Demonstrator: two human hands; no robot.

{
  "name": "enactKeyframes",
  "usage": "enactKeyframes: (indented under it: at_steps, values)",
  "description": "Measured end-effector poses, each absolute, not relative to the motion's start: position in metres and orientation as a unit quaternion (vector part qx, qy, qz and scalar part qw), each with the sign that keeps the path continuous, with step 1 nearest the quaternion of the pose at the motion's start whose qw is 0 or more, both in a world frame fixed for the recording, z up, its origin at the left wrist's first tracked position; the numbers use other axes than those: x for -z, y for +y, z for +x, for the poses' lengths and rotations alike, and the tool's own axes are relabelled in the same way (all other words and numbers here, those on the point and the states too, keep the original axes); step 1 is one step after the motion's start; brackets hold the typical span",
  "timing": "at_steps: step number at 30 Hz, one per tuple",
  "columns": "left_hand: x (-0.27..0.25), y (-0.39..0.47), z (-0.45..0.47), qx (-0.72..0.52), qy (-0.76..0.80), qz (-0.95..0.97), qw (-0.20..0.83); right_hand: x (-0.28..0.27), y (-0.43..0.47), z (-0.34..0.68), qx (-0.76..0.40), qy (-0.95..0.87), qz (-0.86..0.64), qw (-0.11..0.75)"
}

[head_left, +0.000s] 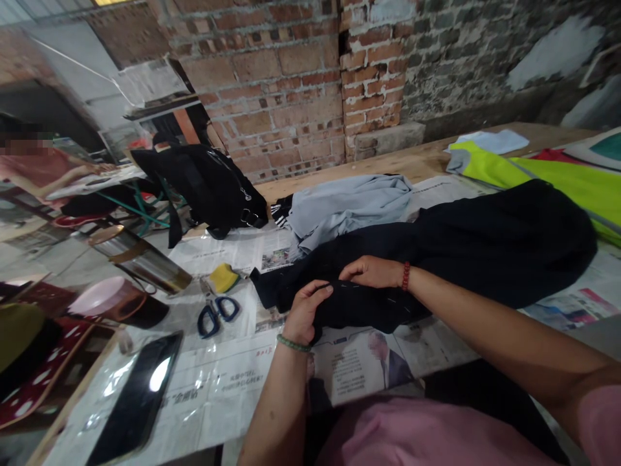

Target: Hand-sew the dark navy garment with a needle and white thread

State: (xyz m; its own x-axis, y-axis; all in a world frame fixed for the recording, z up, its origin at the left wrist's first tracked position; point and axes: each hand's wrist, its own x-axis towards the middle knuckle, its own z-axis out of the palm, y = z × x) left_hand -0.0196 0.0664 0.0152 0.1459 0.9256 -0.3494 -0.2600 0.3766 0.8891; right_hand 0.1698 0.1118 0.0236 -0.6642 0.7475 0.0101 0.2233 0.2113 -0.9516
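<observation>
A long black garment [504, 239] lies bunched across the newspaper, with short white stitches showing along the part between my hands. At its near left part my left hand [308, 310], wearing a green bead bracelet, is closed on the cloth with the thumb on top. Just to the right, my right hand [371, 272], with a red bead bracelet, has its fingers curled down and closed on the same cloth. Whether a needle sits in those fingers cannot be made out. Scissors [217, 316] with dark blue handles lie left of my left hand, beside a yellow sponge [224, 278].
Newspaper [213, 401] covers the table. On the left are a phone [136, 395], a pink-lidded cup [119, 303] and a tilted steel flask [140, 259]. Behind lie a black backpack [208, 188], grey clothing [347, 204] and a neon-yellow vest [543, 178]. A person sits far left.
</observation>
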Motion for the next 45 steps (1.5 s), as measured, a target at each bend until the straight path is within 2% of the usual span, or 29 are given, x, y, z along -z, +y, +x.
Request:
enactKeyframes:
  at_steps: [8,14,23,28,35,41,43,45]
  values:
    - [-0.015,0.067,-0.018,-0.438,0.484,0.361,0.666,-0.015,0.112,0.164,-0.512,-0.748,-0.333,0.259]
    - [-0.015,0.067,-0.018,-0.435,0.485,0.363,0.666,-0.015,0.115,0.168,-0.544,-0.721,-0.344,0.257]
    - [-0.013,0.067,-0.017,-0.433,0.492,0.387,0.649,-0.028,0.112,0.165,-0.436,-0.802,-0.307,0.269]
    - [-0.012,0.067,-0.015,-0.435,0.493,0.389,0.646,-0.032,0.107,0.16,-0.453,-0.785,-0.326,0.269]
    - [-0.013,0.066,-0.013,-0.441,0.492,0.378,0.649,-0.026,0.107,0.155,-0.512,-0.724,-0.34,0.313]
    - [-0.016,0.065,-0.014,-0.451,0.484,0.341,0.668,-0.035,0.095,0.165,-0.305,-0.741,-0.388,0.456]
    - [-0.016,0.065,-0.015,-0.457,0.475,0.334,0.674,-0.039,0.084,0.167,-0.242,-0.773,-0.355,0.467]
    - [-0.017,0.065,-0.015,-0.457,0.468,0.332,0.679,-0.04,0.073,0.166,-0.185,-0.82,-0.324,0.433]
